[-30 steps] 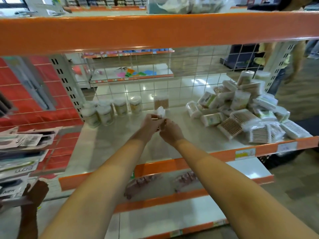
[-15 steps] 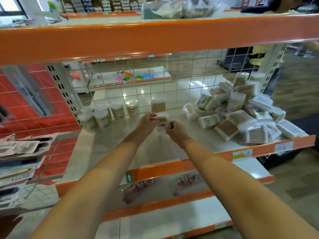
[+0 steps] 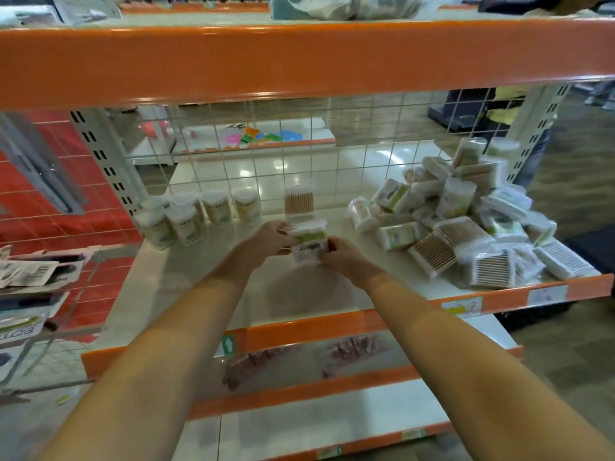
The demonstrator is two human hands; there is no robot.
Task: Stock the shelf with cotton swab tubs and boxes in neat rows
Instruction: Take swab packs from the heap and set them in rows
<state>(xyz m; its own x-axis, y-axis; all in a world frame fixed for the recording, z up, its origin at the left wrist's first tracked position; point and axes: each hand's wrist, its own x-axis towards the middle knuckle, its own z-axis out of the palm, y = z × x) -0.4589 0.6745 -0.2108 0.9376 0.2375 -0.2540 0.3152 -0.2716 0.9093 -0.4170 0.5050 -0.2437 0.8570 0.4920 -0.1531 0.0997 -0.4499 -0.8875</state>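
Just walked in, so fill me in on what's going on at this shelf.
A person is stocking cotton swabs. Both hands, the left hand and the right hand, hold one clear swab tub above the shelf. A row of round tubs stands at the back left, with one upright box of wooden swabs beside it. A jumbled pile of packs waits on the right, not yet sorted.

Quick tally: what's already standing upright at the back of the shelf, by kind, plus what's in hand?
Round tubs standing, back left: 5
Clear box of wooden swabs standing: 1
Box held by left hand and right hand: 1
Total: 7
Heap at right not counted.
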